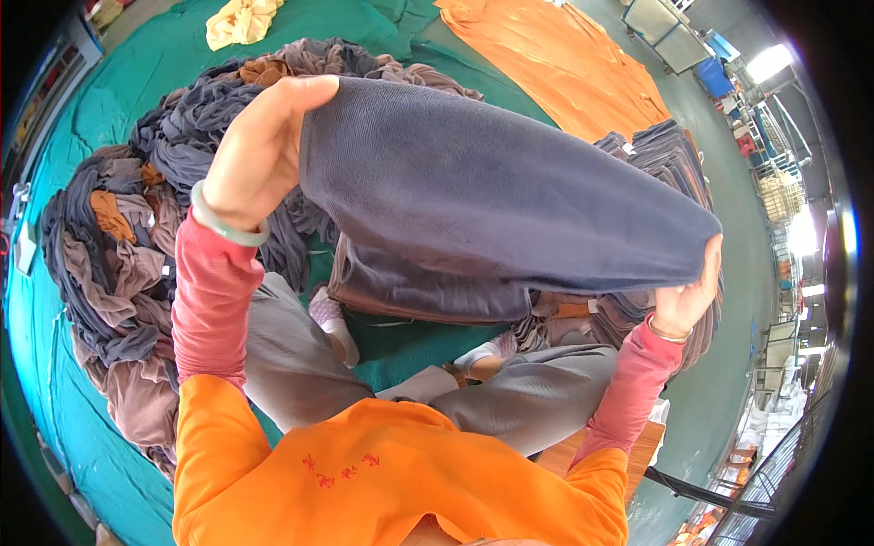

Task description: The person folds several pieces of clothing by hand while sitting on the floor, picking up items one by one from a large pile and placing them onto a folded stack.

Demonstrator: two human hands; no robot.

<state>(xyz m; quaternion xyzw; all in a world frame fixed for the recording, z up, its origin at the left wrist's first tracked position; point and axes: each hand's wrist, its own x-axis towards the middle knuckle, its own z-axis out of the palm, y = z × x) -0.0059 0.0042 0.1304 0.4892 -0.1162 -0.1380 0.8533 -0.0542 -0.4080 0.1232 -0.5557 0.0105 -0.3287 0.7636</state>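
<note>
A dark grey-blue towel (478, 184) is stretched between my two hands, above my lap. My left hand (263, 147) grips its left end, thumb on the upper corner. At the lower right, my right hand (693, 286) pinches the other end; the fingers behind the cloth are hidden. Below the raised towel lies a flat stack of towels (437, 283), partly covered by it. Beside my left arm a large loose heap of grey, mauve and brown towels (116, 252) curves round to the far side.
Stacks of folded towels (659, 160) stand at the right, past my right hand. A green sheet (382, 348) covers the floor under me. Farther off lie an orange cloth (560, 61) and a yellow cloth (242, 20). A wooden board (638, 454) is beside my right hip.
</note>
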